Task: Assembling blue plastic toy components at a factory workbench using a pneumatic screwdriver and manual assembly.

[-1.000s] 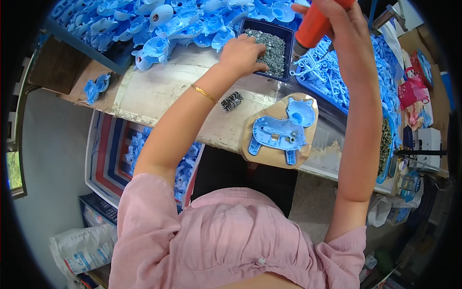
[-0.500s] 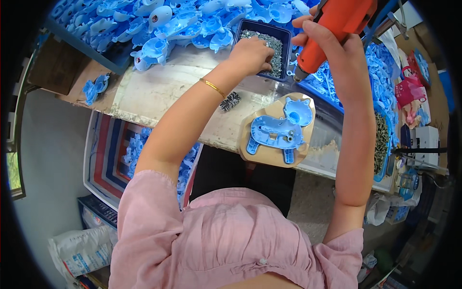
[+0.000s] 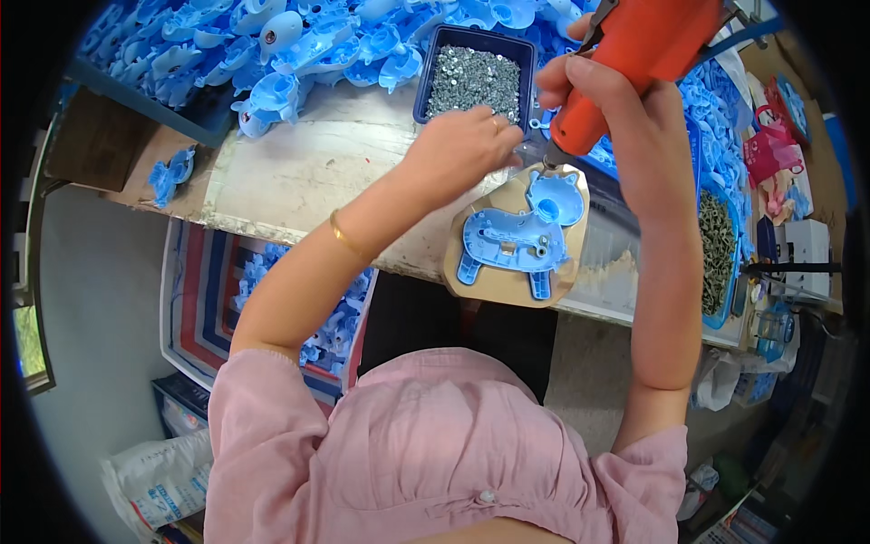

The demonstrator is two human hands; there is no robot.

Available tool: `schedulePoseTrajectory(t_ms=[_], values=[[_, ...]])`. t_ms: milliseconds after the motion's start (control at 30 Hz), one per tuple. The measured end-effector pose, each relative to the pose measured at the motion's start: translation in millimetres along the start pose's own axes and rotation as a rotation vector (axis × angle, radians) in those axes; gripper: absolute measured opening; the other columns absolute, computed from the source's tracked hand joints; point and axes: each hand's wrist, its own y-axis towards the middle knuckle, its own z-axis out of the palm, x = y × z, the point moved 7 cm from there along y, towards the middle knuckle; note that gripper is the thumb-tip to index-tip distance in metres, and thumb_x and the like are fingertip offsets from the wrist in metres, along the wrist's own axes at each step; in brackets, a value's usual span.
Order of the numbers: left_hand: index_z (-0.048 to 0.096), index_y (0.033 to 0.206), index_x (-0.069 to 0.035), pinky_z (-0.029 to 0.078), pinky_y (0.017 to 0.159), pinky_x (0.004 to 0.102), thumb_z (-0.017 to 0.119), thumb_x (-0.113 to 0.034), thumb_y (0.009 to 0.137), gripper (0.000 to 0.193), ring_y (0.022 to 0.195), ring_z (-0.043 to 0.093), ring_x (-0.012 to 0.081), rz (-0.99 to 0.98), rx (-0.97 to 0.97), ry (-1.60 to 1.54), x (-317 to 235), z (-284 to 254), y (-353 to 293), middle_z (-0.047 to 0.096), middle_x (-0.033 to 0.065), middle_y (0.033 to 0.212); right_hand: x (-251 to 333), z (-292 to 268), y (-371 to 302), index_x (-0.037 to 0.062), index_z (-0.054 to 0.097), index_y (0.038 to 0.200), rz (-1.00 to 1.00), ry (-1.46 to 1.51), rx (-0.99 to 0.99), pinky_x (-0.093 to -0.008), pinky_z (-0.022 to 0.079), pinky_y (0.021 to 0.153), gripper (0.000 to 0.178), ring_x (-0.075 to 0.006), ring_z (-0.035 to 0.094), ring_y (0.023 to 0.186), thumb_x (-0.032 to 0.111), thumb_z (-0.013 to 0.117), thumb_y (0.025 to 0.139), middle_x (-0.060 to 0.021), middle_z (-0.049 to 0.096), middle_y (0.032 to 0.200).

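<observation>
My right hand (image 3: 625, 109) grips an orange electric screwdriver (image 3: 603, 91), its tip slanting down just above the far side of a wooden fixture block (image 3: 458, 274). On that block rests a light blue animal-shaped plastic shell (image 3: 497, 238), with a small metal part (image 3: 542, 247) in its right half. Close to the tip, my left hand (image 3: 464, 150) is held with fingertips pinched; what they hold, if anything, is too small to make out. Just beyond it stands a dark blue bin (image 3: 424, 91) of small silvery metal pieces (image 3: 476, 77), perhaps screws.
A large heap of blue plastic shells (image 3: 326, 45) fills the far left of the worktable. At right are more blue parts (image 3: 711, 109) and a blue basket of metal pieces (image 3: 716, 245). A striped container of blue parts (image 3: 195, 317) sits below the table's left edge.
My left hand has come out of the bin toward me, fingers pinched. The screwdriver tip has moved slightly nearer the shell. My left arm now covers the dark bristly object on the table.
</observation>
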Motion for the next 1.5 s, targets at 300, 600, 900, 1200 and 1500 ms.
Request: schedulePoseTrajectory(t_ms=[300, 600, 900, 1200, 1500], values=[[0.062, 0.092, -0.010, 0.052, 0.069, 0.0377, 0.072, -0.024, 0.089, 0.017, 0.085, 0.063, 0.0260, -0.088, -0.120, -0.503, -39, -19, -27, 0.065, 0.0042, 0.086, -20, 4, -17, -0.0043, 0.053, 0.118, -0.165, 0.172, -0.027, -0.0323, 0.049, 0.066, 0.033, -0.0128, 0.053, 0.059, 0.014, 0.056, 0.092, -0.0062, 0.058, 0.069], [0.063, 0.092, -0.010, 0.052, 0.068, 0.0374, 0.072, -0.023, 0.089, 0.017, 0.082, 0.063, 0.0258, -0.146, -0.155, -0.573, -45, -18, -34, 0.065, 0.0044, 0.085, -23, 6, -23, -0.0031, 0.054, 0.117, -0.170, 0.183, -0.040, -0.0332, 0.050, 0.065, 0.031, -0.0122, 0.052, 0.056, 0.012, 0.056, 0.090, -0.0065, 0.057, 0.068], [0.057, 0.124, -0.006, 0.050, 0.086, 0.0399, 0.085, -0.041, 0.070, 0.071, 0.102, 0.059, 0.0297, -0.259, -0.081, -0.379, -40, -24, -60, 0.064, 0.0092, 0.114, -46, 28, -34, -0.0045, 0.060, 0.099, -0.074, 0.110, -0.027, -0.0260, 0.046, 0.054, 0.018, -0.0110, 0.056, 0.055, 0.011, 0.062, 0.088, -0.0085, 0.063, 0.068], [0.057, 0.124, -0.004, 0.046, 0.091, 0.0396, 0.086, -0.042, 0.067, 0.074, 0.108, 0.055, 0.0286, -0.324, 0.039, -0.380, -39, -10, -74, 0.060, 0.0087, 0.122, -72, 43, -37, -0.0029, 0.058, 0.103, -0.061, 0.182, -0.004, -0.0252, 0.047, 0.054, 0.019, -0.0113, 0.057, 0.055, 0.010, 0.063, 0.089, -0.0078, 0.062, 0.067], [0.055, 0.125, -0.005, 0.045, 0.090, 0.0385, 0.086, -0.040, 0.067, 0.075, 0.107, 0.055, 0.0280, -0.293, 0.000, -0.346, -42, -7, -76, 0.060, 0.0084, 0.118, -73, 47, -44, 0.0013, 0.057, 0.089, -0.101, 0.139, -0.020, -0.0222, 0.046, 0.050, 0.005, -0.0088, 0.056, 0.054, 0.003, 0.061, 0.087, -0.0060, 0.061, 0.067]])
